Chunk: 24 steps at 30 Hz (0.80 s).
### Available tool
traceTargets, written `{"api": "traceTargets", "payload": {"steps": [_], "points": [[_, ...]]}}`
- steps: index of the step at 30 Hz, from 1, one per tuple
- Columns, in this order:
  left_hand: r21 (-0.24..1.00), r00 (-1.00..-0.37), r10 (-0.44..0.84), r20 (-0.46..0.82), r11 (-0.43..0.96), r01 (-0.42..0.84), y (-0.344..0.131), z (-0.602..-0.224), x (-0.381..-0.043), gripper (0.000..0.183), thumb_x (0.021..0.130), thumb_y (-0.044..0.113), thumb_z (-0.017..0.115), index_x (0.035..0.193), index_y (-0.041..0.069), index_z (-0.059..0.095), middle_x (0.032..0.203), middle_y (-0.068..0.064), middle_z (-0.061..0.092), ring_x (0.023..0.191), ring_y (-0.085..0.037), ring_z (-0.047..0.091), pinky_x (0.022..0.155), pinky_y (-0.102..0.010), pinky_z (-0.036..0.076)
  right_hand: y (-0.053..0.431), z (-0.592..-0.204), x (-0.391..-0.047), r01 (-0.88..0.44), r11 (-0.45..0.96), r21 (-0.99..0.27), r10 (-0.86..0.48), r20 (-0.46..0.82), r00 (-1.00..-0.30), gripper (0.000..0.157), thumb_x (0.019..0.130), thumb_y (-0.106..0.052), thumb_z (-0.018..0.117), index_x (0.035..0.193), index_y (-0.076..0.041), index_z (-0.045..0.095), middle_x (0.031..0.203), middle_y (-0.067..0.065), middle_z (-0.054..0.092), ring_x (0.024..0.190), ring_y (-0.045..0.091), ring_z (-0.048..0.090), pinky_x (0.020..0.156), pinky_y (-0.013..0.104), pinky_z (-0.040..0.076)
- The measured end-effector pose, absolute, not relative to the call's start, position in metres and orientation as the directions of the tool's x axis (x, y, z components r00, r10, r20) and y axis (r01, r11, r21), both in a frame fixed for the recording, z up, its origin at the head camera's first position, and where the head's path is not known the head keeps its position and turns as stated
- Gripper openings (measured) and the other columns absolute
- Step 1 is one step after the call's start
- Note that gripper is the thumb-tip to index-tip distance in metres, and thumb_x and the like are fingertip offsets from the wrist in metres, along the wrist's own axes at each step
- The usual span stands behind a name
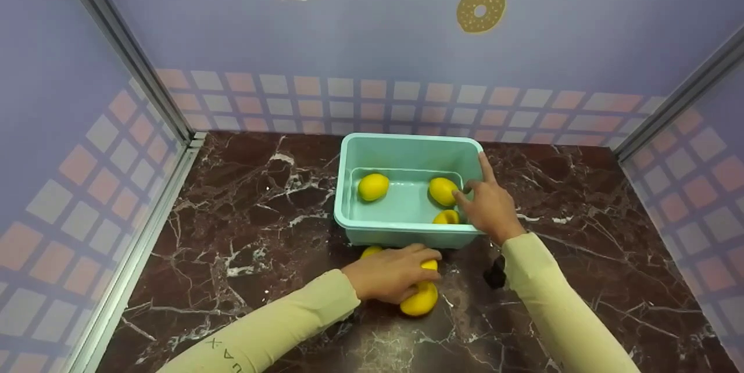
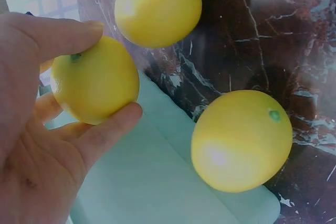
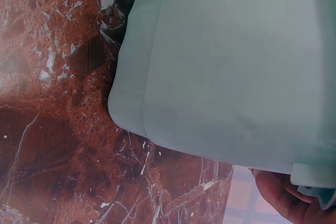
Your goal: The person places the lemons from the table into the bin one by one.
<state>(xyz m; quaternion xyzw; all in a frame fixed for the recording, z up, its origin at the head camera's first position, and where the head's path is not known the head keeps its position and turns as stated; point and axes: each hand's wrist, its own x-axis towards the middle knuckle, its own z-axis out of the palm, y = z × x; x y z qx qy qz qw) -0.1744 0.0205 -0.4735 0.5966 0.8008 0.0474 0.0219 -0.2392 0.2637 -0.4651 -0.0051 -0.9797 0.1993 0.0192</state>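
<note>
Left hand (image 1: 390,273) pinches a lemon (image 2: 97,85) between thumb and fingers, just in front of the box (image 1: 383,226); right hand (image 1: 491,204) grips its right side. Careless thumb sweep could roll your loose lemon (image 1: 419,301) away.

Grips the rim (image 3: 315,175) of a pale green container (image 3: 236,77) with the right hand (image 3: 286,198), lower right; shows white-veined red-brown marble (image 3: 58,129) alongside and pinkish patterned wall (image 3: 244,190) below.
</note>
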Motion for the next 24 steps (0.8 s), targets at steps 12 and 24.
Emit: {"api": "traceTargets", "payload": {"steps": [12,24], "points": [[0.076,-0.264,0.964,0.023,0.261,0.962,0.022,-0.463,-0.172,0.036,0.091,0.019,0.061,0.127,0.024,0.062,0.143,-0.004,0.047,0.125,-0.022,0.049,0.088,-0.025,0.053,0.264,-0.464,-0.240,0.001,0.919,-0.393,0.017,0.037,-0.999,0.039,0.094,-0.040,0.056,0.104,-0.005,0.069,0.165,0.005,0.003,0.083,0.036,0.062,0.076,0.049,0.048],[0.068,-0.252,0.967,0.031,0.249,0.966,0.022,-0.455,-0.171,0.037,0.091,0.018,0.062,0.127,0.025,0.062,0.143,-0.004,0.048,0.124,-0.024,0.048,0.081,-0.026,0.055,0.263,-0.466,-0.241,0.007,0.921,-0.389,0.021,0.034,-0.999,0.040,0.094,-0.041,0.056,0.104,-0.004,0.069,0.165,0.005,0.003,0.087,0.038,0.064,0.079,0.052,0.048]]}}
